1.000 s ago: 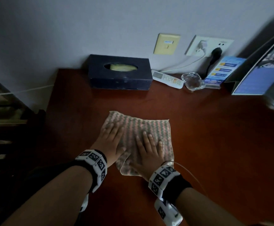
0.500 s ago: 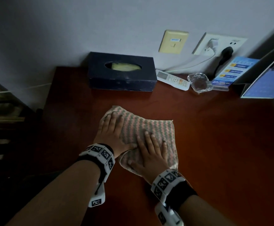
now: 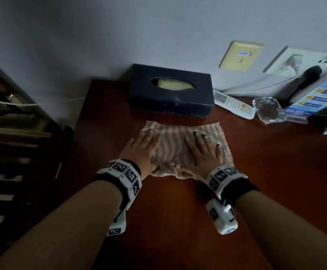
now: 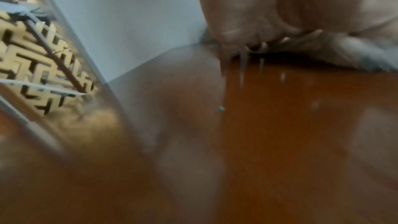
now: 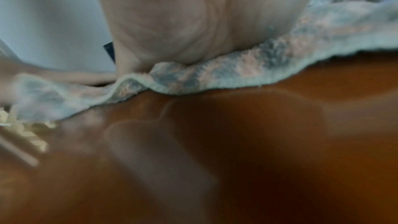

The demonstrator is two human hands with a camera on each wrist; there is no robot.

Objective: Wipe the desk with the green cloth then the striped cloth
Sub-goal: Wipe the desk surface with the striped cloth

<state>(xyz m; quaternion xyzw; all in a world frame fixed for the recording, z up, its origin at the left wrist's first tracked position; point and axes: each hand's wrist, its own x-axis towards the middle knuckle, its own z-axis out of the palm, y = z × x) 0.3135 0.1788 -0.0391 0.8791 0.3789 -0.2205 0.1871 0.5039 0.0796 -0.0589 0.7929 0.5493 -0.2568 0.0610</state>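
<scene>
The striped pink-and-green cloth (image 3: 178,145) lies spread on the reddish-brown desk (image 3: 256,172), just in front of the tissue box. My left hand (image 3: 145,145) presses flat on its left part, fingers straight. Over the cloth's right part lies my right hand (image 3: 203,151), also flat with fingers spread. The right wrist view shows the heel of that hand on the cloth's rumpled near edge (image 5: 226,72). In the left wrist view the cloth (image 4: 355,52) shows under the palm, blurred. No green cloth is in view.
A dark tissue box (image 3: 170,90) stands at the back against the wall. Right of it lie a white remote (image 3: 234,104), a glass ashtray (image 3: 268,111) and blue leaflets (image 3: 312,100). Wall sockets with plugs are above. The desk's left edge (image 3: 81,121) drops beside a dark shelf unit.
Both hands have pushed the cloth away from me toward the tissue box, and have spread further apart on it. The camera view has shifted left.
</scene>
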